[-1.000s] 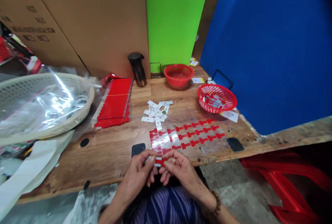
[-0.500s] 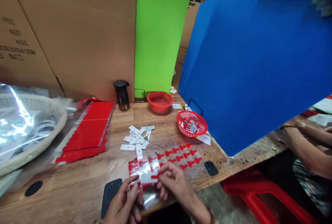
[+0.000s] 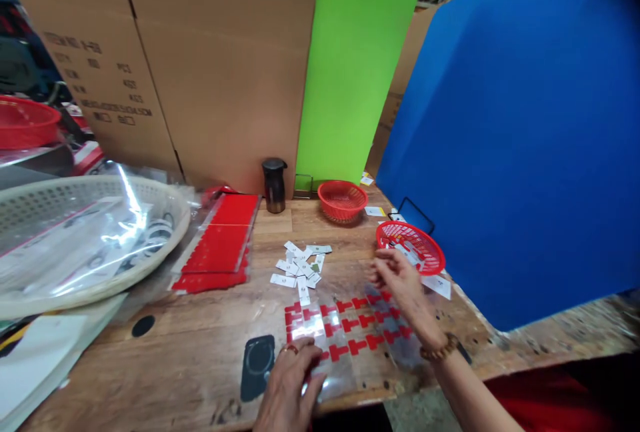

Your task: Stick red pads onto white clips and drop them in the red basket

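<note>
A clear sheet (image 3: 350, 352) carrying rows of red T-shaped stickers lies at the near edge of the wooden table (image 3: 200, 345). My left hand (image 3: 290, 385) rests flat on the sheet's near left corner, pressing it down. My right hand (image 3: 397, 279) is stretched out over the sheet's far right end, fingers apart, just short of a red basket (image 3: 430, 252) that holds small white and red pieces. I see nothing in that hand. A loose pile of small white cards (image 3: 300, 265) lies just beyond the sheet.
A second red basket (image 3: 343, 200) and a black cup (image 3: 274, 185) stand at the back. Red sheets (image 3: 220, 245) are stacked at left, beside a large white basket (image 3: 165, 245) full of plastic bags. A black pad (image 3: 257, 359) lies by my left hand. Cardboard, green and blue panels wall the table.
My right hand has left the sheet by my left hand and reached out right to the red basket. My left hand now lies flat on the sheet. The view has shifted.
</note>
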Available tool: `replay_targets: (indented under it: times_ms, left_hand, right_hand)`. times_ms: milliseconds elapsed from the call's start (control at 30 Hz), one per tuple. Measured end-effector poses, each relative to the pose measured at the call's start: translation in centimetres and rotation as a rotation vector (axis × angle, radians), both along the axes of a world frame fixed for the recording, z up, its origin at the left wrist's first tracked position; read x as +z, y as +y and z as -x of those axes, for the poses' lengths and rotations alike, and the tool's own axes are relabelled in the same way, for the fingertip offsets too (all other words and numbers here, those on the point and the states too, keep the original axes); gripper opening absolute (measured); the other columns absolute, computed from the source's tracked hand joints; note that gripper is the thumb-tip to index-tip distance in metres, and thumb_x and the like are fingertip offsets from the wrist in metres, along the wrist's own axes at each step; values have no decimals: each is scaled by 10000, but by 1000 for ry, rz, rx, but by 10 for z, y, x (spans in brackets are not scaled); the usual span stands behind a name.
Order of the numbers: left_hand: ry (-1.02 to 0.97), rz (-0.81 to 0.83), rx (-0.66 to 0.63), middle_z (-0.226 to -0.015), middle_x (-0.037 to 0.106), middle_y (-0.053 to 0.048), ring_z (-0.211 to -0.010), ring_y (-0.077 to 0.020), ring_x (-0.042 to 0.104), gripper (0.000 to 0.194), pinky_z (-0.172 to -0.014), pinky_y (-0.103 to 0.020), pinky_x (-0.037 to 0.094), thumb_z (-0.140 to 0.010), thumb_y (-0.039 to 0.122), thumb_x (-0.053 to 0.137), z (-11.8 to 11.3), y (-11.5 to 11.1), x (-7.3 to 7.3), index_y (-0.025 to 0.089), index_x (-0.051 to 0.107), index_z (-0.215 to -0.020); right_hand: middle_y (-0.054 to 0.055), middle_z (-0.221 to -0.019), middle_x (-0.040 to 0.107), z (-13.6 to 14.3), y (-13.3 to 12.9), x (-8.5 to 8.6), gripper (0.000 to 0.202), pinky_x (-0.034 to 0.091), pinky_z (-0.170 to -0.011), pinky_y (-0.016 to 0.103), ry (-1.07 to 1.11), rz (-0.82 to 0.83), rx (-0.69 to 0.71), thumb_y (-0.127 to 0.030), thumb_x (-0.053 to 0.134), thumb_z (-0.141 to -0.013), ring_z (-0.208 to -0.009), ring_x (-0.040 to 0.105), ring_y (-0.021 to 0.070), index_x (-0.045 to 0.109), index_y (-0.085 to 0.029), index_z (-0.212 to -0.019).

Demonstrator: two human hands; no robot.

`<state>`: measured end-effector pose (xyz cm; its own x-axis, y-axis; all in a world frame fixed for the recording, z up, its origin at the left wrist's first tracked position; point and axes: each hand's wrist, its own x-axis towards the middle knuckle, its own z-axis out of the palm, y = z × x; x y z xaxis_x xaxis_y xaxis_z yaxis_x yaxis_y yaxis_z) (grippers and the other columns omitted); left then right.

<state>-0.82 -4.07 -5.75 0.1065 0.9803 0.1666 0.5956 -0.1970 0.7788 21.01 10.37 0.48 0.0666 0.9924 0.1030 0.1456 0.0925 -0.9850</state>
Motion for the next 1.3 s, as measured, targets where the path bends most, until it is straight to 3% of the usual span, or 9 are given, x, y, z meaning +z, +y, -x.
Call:
replay_targets:
  times_ms: [133, 267, 367, 500, 800, 1133, 1300]
  left_hand:
    - [185, -156, -90, -1143, 645, -121, -1055, -265, 590, 272, -894, -409, 486, -826, 223, 531, 10, -1, -13, 229, 636, -1076]
    - [204, -217, -58, -1102, 661, -112, -1011, -264, 595, 230, -887, -418, 475, -817, 156, 518, 11, -2, -20, 214, 652, -995]
    - [189, -252, -31, -1065, 673, -117, -966, -258, 598, 225, -869, -417, 471, -815, 135, 510, 11, -4, -22, 192, 648, -983]
    - [182, -309, -26, -1051, 676, -121, -934, -245, 592, 228, -821, -393, 482, -815, 129, 499, 13, -4, -26, 186, 646, -979]
    - [158, -327, -33, -1082, 660, -128, -965, -250, 570, 236, -819, -403, 487, -833, 129, 477, 15, -5, -35, 186, 631, -1004]
    - [172, -248, -87, -1126, 648, -119, -1017, -240, 571, 242, -864, -404, 489, -839, 125, 492, 19, -6, -15, 201, 626, -1026]
    - [34, -117, -47, -1099, 659, -106, -1034, -246, 575, 221, -893, -417, 469, -840, 187, 514, 17, -7, -2, 220, 656, -1006]
  right_hand:
    - [0, -690, 582, 49, -1, -23, 134, 417, -552, 259, -307, -8, 312, -297, 524, -814, -592, 537, 138, 574, -173, -824]
    - [28, -794, 590, 84, -4, -34, 77, 409, -670, 273, -550, -138, 433, -191, 524, -799, -731, 531, 162, 569, -166, -856]
    - [68, -904, 561, 98, -1, -38, 124, 399, -762, 288, -704, -238, 419, -146, 516, -796, -838, 508, 185, 546, -156, -917]
    - [85, -961, 528, 106, 11, -44, 139, 376, -815, 296, -777, -238, 357, -152, 504, -813, -904, 477, 198, 537, -160, -948]
    - [26, -802, 496, 109, 42, -54, 91, 338, -664, 243, -795, -131, 275, -120, 549, -735, -741, 455, 153, 541, -164, -814]
    - [-28, -638, 476, 111, 50, -54, 156, 286, -548, 203, -683, -139, 279, -62, 553, -654, -608, 437, 111, 443, -174, -645]
    - [-29, -648, 492, 102, 18, -33, 118, 334, -567, 213, -589, -196, 240, -117, 507, -736, -620, 465, 120, 438, -184, -667]
